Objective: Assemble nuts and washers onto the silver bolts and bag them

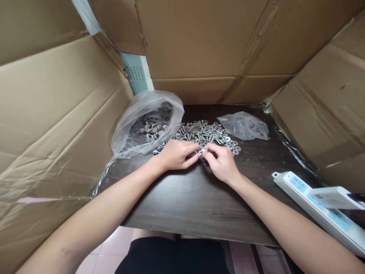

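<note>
Between the fingertips of both hands is a small metal bolt (203, 150), partly covered by the fingers. My left hand (181, 154) pinches it from the left, and my right hand (221, 160) pinches it from the right. Whether a nut or washer sits on the bolt is too small to tell. Just beyond the hands lies a loose pile of bolts and washers (199, 131) on the dark tabletop. To the left, a clear plastic bag (122, 137) stands with its mouth wide, holding more assembled-looking bolts (154, 130).
A second, crumpled plastic bag (245, 125) lies right of the pile. Nearer on the right is a white power strip (296, 190) with a plug or adapter (333, 197) in it. Cardboard walls (199, 42) enclose the dark table (171, 205) at the back and both sides.
</note>
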`<act>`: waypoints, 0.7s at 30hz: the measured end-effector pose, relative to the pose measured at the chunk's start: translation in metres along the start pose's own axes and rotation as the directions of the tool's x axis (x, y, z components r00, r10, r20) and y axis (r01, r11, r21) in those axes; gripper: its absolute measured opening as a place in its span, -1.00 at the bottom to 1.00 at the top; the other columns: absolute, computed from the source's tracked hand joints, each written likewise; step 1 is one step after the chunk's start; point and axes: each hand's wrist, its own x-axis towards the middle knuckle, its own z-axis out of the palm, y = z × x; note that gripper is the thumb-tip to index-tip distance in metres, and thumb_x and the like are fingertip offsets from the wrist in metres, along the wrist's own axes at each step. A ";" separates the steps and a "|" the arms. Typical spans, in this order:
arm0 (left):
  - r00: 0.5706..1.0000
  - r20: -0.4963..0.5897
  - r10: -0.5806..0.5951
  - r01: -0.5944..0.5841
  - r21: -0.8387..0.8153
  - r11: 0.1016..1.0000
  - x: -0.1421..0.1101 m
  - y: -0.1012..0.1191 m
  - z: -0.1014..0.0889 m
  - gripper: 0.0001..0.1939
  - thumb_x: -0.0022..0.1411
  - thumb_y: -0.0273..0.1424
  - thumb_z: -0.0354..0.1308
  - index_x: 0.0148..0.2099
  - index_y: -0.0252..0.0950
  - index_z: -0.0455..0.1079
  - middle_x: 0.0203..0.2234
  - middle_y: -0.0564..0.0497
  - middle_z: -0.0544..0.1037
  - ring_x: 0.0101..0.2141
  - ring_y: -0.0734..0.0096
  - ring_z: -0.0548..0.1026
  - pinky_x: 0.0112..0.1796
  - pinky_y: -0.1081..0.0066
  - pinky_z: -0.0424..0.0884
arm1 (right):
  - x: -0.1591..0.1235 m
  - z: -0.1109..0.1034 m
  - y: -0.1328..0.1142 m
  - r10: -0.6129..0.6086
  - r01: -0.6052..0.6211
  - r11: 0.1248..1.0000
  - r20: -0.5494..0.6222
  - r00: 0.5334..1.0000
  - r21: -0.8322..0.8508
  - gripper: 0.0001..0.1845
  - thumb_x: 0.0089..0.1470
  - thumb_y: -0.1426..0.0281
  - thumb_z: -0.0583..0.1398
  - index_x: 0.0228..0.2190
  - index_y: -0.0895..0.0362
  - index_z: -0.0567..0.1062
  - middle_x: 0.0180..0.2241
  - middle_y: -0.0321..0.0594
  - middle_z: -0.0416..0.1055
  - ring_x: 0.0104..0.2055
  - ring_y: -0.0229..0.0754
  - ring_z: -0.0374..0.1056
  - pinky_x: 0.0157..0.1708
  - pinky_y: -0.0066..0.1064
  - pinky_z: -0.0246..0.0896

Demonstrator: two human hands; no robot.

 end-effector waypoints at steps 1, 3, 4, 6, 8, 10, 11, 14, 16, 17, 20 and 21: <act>1.000 0.000 -0.001 0.001 0.002 1.000 0.000 0.000 0.000 -0.71 0.44 -0.26 -0.04 -0.26 -0.28 0.40 -0.49 0.02 0.52 -0.45 0.38 0.49 -0.45 0.40 0.23 | 0.000 0.000 0.000 0.000 0.000 1.000 -0.001 1.000 -0.002 -0.77 0.12 0.34 0.11 -0.55 0.09 0.38 -0.64 -0.37 0.24 -0.57 -0.25 0.15 -0.49 -0.40 0.04; 1.000 -0.002 -0.004 0.004 0.005 1.000 0.000 0.000 0.000 -0.69 0.45 -0.26 -0.05 -0.27 -0.28 0.40 -0.49 0.02 0.53 -0.46 0.39 0.49 -0.45 0.40 0.23 | 0.000 0.000 0.000 -0.001 0.001 1.000 -0.004 1.000 -0.007 -0.77 0.12 0.34 0.11 -0.55 0.09 0.38 -0.65 -0.37 0.23 -0.57 -0.26 0.15 -0.49 -0.40 0.03; 1.000 -0.004 -0.004 0.004 0.006 1.000 0.000 0.000 0.000 -0.68 0.45 -0.25 -0.05 -0.28 -0.28 0.40 -0.49 0.03 0.53 -0.46 0.39 0.49 -0.46 0.40 0.22 | 0.000 0.000 0.000 -0.001 0.001 1.000 -0.006 1.000 -0.007 -0.77 0.12 0.34 0.12 -0.55 0.09 0.38 -0.65 -0.37 0.23 -0.58 -0.26 0.14 -0.49 -0.40 0.03; 1.000 -0.011 -0.001 0.001 0.008 1.000 0.000 0.000 0.000 -0.68 0.45 -0.25 -0.06 -0.28 -0.28 0.40 -0.50 0.03 0.52 -0.46 0.39 0.49 -0.46 0.40 0.22 | 0.000 0.001 0.000 -0.001 0.001 1.000 -0.010 1.000 -0.007 -0.77 0.12 0.34 0.11 -0.55 0.09 0.37 -0.65 -0.38 0.22 -0.58 -0.26 0.14 -0.50 -0.40 0.02; 1.000 -0.016 0.006 -0.006 0.007 1.000 0.000 0.000 0.000 -0.68 0.45 -0.25 -0.06 -0.27 -0.28 0.41 -0.51 0.04 0.52 -0.46 0.39 0.49 -0.45 0.40 0.22 | 0.000 0.001 -0.001 -0.001 0.001 1.000 -0.009 1.000 -0.008 -0.75 0.14 0.33 0.11 -0.56 0.09 0.36 -0.66 -0.38 0.21 -0.59 -0.27 0.14 -0.51 -0.40 0.01; 1.000 -0.021 0.007 -0.007 0.005 1.000 -0.001 0.000 0.001 -0.69 0.46 -0.25 -0.05 -0.26 -0.28 0.41 -0.50 0.03 0.53 -0.46 0.39 0.50 -0.45 0.40 0.23 | 0.000 0.000 -0.001 0.005 -0.005 1.000 -0.003 1.000 -0.016 -0.74 0.15 0.32 0.11 -0.55 0.09 0.35 -0.66 -0.38 0.21 -0.59 -0.27 0.14 -0.51 -0.40 0.00; 1.000 -0.024 0.005 -0.005 0.003 1.000 -0.001 0.000 0.001 -0.69 0.46 -0.25 -0.05 -0.24 -0.28 0.42 -0.48 0.02 0.55 -0.45 0.39 0.50 -0.45 0.40 0.24 | 0.000 0.000 -0.001 0.009 -0.009 1.000 -0.001 1.000 -0.018 -0.75 0.16 0.32 0.11 -0.54 0.09 0.35 -0.66 -0.38 0.21 -0.59 -0.27 0.14 -0.51 -0.40 0.01; 0.999 -0.035 -0.003 0.003 -0.001 1.000 -0.001 -0.001 0.001 -0.70 0.47 -0.27 -0.05 -0.20 -0.29 0.43 -0.43 0.00 0.58 -0.44 0.38 0.52 -0.45 0.41 0.25 | -0.001 0.001 -0.001 0.016 -0.015 1.000 -0.012 1.000 0.012 -0.85 0.15 0.33 0.12 -0.44 0.09 0.38 -0.62 -0.39 0.26 -0.58 -0.25 0.19 -0.50 -0.40 0.05; 0.999 -0.038 -0.003 0.003 -0.002 1.000 -0.001 -0.001 0.001 -0.71 0.47 -0.27 -0.05 -0.17 -0.29 0.44 -0.41 -0.02 0.59 -0.42 0.38 0.53 -0.44 0.42 0.26 | -0.001 0.001 0.000 0.008 -0.008 0.999 -0.011 1.000 0.050 -0.90 0.16 0.33 0.11 -0.36 0.09 0.38 -0.58 -0.38 0.30 -0.55 -0.24 0.24 -0.49 -0.40 0.09; 0.999 -0.038 -0.002 0.002 -0.002 1.000 -0.001 -0.001 0.001 -0.71 0.47 -0.27 -0.05 -0.16 -0.29 0.44 -0.40 -0.02 0.60 -0.42 0.38 0.54 -0.43 0.43 0.27 | -0.001 0.001 0.000 0.005 -0.005 0.998 -0.002 1.000 0.064 -0.91 0.17 0.33 0.11 -0.33 0.09 0.37 -0.57 -0.37 0.32 -0.54 -0.23 0.26 -0.48 -0.40 0.10; 0.999 -0.033 0.006 -0.006 0.001 1.000 -0.001 -0.001 0.001 -0.69 0.48 -0.26 -0.06 -0.16 -0.30 0.45 -0.40 -0.02 0.60 -0.42 0.38 0.54 -0.43 0.43 0.27 | -0.001 0.001 0.000 0.001 -0.003 0.997 0.030 1.000 0.072 -0.90 0.21 0.34 0.08 -0.33 0.08 0.35 -0.55 -0.34 0.34 -0.51 -0.20 0.29 -0.46 -0.39 0.11; 0.999 -0.034 0.008 -0.008 0.003 1.000 -0.001 -0.001 0.001 -0.69 0.48 -0.26 -0.06 -0.16 -0.30 0.45 -0.41 -0.02 0.60 -0.42 0.38 0.54 -0.44 0.42 0.27 | -0.001 0.001 0.001 0.000 -0.002 0.998 0.031 1.000 0.063 -0.89 0.21 0.34 0.08 -0.34 0.08 0.35 -0.55 -0.34 0.35 -0.51 -0.21 0.28 -0.46 -0.39 0.11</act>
